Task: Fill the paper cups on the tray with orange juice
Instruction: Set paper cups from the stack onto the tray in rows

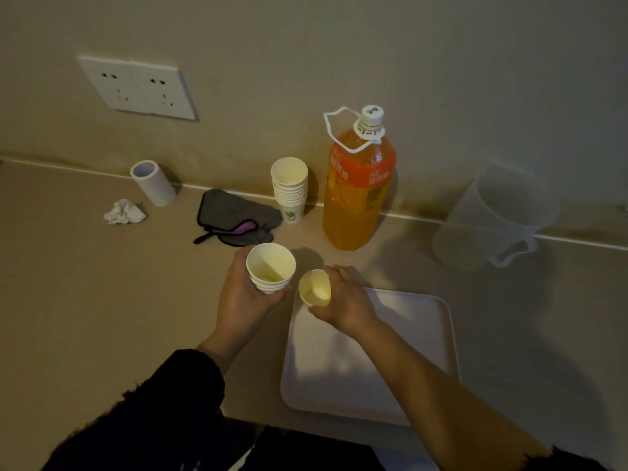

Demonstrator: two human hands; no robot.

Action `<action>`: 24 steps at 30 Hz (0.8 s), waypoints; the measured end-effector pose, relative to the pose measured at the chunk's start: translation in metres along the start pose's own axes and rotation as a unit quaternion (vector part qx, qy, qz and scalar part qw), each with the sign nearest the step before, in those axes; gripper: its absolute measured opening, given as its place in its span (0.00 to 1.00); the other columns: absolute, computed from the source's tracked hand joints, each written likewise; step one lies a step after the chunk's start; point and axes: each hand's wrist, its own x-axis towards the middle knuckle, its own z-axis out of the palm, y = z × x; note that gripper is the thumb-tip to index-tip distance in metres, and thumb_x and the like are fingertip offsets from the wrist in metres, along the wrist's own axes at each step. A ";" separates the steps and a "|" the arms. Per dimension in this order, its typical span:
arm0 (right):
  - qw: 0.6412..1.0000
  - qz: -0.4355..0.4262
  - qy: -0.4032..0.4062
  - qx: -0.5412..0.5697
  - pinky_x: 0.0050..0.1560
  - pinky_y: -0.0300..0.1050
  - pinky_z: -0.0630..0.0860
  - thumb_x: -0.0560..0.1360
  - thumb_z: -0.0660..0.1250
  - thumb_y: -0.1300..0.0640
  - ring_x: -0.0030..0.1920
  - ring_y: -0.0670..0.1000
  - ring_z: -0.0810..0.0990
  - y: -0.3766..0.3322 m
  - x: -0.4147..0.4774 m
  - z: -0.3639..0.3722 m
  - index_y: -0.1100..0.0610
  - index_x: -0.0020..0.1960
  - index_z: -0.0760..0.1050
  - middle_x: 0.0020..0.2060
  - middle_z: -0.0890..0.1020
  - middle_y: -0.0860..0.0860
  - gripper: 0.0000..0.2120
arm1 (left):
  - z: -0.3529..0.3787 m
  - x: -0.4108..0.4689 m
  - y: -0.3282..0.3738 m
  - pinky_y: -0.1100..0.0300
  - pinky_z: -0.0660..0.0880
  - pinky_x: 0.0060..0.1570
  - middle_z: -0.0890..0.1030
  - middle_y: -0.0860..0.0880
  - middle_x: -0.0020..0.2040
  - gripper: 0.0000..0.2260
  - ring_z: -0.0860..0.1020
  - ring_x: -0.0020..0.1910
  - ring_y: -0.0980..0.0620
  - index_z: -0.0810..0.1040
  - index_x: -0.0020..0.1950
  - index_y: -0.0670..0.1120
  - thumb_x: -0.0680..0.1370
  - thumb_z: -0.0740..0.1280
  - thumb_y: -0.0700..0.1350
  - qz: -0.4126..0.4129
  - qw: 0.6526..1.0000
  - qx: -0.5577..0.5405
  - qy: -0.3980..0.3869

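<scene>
My left hand (244, 297) grips a short stack of white paper cups (271, 267), held upright just left of the tray. My right hand (343, 304) holds a single paper cup (315, 287), tilted toward me, over the far left corner of the white tray (401, 368). Nothing stands on the tray. A large bottle of orange juice (356, 192) stands capped against the wall behind the tray. A taller stack of paper cups (290, 190) sits to the left of the bottle.
A clear plastic jug (499, 219) stands at the back right. A grey cloth (234, 217), a crumpled tissue (124, 212) and a white roll (153, 183) lie at the back left. A wall socket (137, 86) is above them. The counter's front edge runs just below the tray.
</scene>
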 end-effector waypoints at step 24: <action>0.996 -0.055 0.052 0.042 0.70 0.48 0.61 0.71 0.71 0.53 0.72 0.54 0.60 -0.002 -0.011 -0.052 0.52 0.76 0.55 0.73 0.61 0.50 0.39 | 0.001 0.001 0.014 0.58 0.73 0.51 0.75 0.54 0.56 0.32 0.76 0.54 0.54 0.67 0.61 0.55 0.60 0.73 0.59 -0.002 0.999 0.024 -0.025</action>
